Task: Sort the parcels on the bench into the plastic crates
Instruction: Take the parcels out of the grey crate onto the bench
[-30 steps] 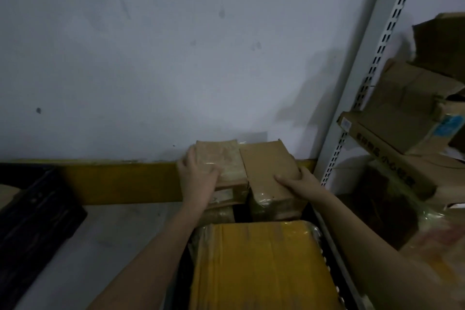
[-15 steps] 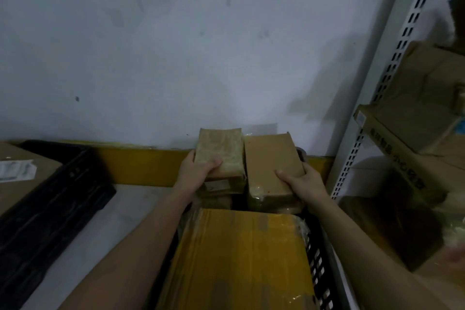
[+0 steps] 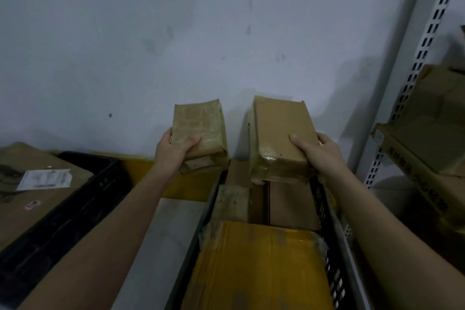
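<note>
My left hand (image 3: 173,152) grips a small tape-wrapped brown parcel (image 3: 201,124), held up above the far left corner of a black plastic crate (image 3: 327,211). My right hand (image 3: 319,151) grips a larger brown cardboard parcel (image 3: 279,131), lifted over the crate's far end. The two parcels are apart from each other. Inside the crate lie a big yellow parcel (image 3: 259,269) at the near end and brown boxes (image 3: 289,204) behind it.
A second black crate (image 3: 75,209) at the left holds a large brown parcel with a white label (image 3: 42,178). The grey bench top (image 3: 171,229) shows between the crates, with a yellow strip (image 3: 141,166) along the wall. A metal shelf upright (image 3: 402,98) and stacked cartons (image 3: 432,143) stand at the right.
Both hands have lifted their parcels up out of the crate and moved them apart. The boxes underneath now show. The view has swung left, so that the left crate shows.
</note>
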Tool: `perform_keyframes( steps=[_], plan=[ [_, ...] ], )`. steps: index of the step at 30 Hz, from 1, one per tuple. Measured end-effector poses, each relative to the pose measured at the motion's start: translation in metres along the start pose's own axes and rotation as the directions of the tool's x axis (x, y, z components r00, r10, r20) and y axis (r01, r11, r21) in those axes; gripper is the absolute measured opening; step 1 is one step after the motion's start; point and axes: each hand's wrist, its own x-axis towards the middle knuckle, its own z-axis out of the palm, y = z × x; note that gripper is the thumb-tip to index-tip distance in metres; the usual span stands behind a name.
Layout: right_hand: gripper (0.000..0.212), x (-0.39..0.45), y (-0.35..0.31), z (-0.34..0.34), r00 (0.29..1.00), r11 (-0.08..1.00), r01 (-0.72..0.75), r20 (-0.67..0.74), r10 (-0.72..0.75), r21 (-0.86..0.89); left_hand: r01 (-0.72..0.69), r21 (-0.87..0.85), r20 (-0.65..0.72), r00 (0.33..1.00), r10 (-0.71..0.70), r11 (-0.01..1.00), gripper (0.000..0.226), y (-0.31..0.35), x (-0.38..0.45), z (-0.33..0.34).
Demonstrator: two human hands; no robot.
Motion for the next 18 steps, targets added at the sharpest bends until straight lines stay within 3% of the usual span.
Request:
perform_keyframes(
  steps=[4,11,16,18],
  plan=[
    [0.068,-0.004,-0.013,0.042,0.999,1.000,0.011,0.044,-0.011,0.000,0.013,0.037,-0.016,1.000,-0.013,0.999,0.068,-0.003,0.017,-0.038],
    [0.069,-0.020,-0.037,0.146,0.982,0.980,0.083,0.183,-0.049,-0.181,0.091,0.037,-0.039,0.995,-0.090,0.995,0.071,-0.038,0.048,-0.129],
    [0.069,-0.027,-0.029,0.232,0.983,0.975,0.036,0.181,0.005,-0.221,0.156,0.077,-0.036,0.987,-0.154,0.985,0.058,-0.077,0.080,-0.194],
    [0.073,-0.029,-0.024,0.265,0.980,0.954,0.028,0.198,0.033,-0.297,0.170,0.098,-0.016,0.985,-0.169,0.981,0.063,-0.101,0.092,-0.214]
  ],
)
